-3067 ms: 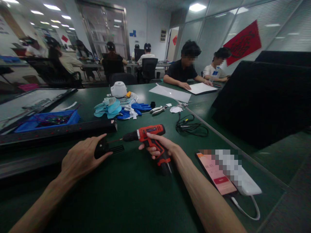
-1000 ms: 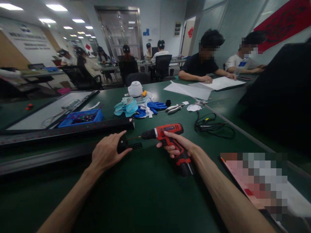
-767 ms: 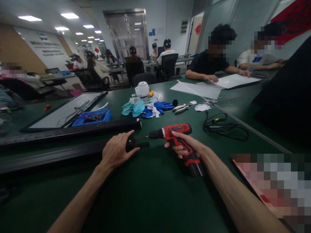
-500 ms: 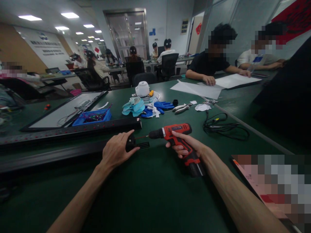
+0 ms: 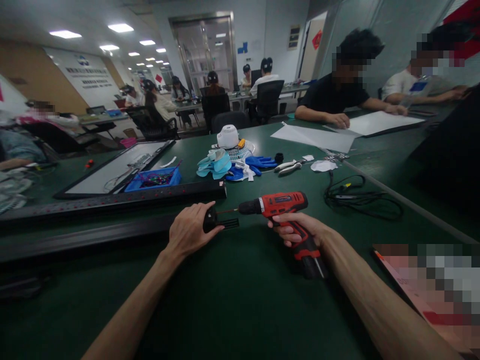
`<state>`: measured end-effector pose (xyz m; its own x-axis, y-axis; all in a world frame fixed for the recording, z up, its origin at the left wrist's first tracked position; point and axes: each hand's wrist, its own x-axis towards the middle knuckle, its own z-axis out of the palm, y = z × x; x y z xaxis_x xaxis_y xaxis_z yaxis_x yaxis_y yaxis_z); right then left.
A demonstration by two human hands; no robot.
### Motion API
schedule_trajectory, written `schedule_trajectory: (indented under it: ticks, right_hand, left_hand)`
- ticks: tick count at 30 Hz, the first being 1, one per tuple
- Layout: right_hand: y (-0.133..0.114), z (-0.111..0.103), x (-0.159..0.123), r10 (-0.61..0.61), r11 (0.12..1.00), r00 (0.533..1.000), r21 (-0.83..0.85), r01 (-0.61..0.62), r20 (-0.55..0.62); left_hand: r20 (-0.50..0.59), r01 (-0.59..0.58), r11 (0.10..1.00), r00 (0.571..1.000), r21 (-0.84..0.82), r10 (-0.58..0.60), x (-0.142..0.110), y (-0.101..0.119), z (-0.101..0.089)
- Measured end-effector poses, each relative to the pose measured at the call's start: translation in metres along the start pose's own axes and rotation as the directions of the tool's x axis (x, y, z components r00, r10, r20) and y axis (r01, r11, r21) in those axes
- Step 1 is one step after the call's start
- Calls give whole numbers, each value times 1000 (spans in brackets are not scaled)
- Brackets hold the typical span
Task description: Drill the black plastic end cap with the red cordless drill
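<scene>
My right hand (image 5: 300, 229) grips the handle of a red and black cordless drill (image 5: 279, 204), which points left with its thin bit level above the table. The bit's tip meets a small black part (image 5: 215, 222) at the end of a long black bar (image 5: 86, 239). My left hand (image 5: 189, 230) is closed over that black part, thumb below and fingers on top, and presses it onto the green table (image 5: 232, 295).
A second black bar with red dots (image 5: 112, 199), a blue tray (image 5: 153, 178), a flat panel (image 5: 116, 167), blue gloves (image 5: 258, 162), a white fan part (image 5: 228, 136), pliers (image 5: 287, 166) and a black cable (image 5: 356, 197) lie beyond. A phone (image 5: 431, 285) lies at right. Other people sit across.
The view has swung to the left, so everything sits further right in the picture. My hands, the drill and the black part keep the same pose against one another.
</scene>
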<state>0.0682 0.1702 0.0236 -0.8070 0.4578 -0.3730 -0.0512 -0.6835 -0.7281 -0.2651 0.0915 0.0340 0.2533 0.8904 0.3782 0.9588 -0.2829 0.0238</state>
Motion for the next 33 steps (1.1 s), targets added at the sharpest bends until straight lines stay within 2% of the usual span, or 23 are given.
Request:
schedule_trajectory:
  ticks: [4,18,33]
  right_hand:
    - [0,1,0,36,999,999,28,-36,-5]
    - [-2,5,-1,39,997,999,67,-40,13]
    - [-1,3,0,50,993,998,108,-53,27]
  left_hand:
    - [-7,6,1000,1000,-18,-6,0,-1,1]
    - [8,24,1000,1000,-17,-24,0,-1,1]
    - [-21,22,1000,1000,-10,-23,-1,-3,4]
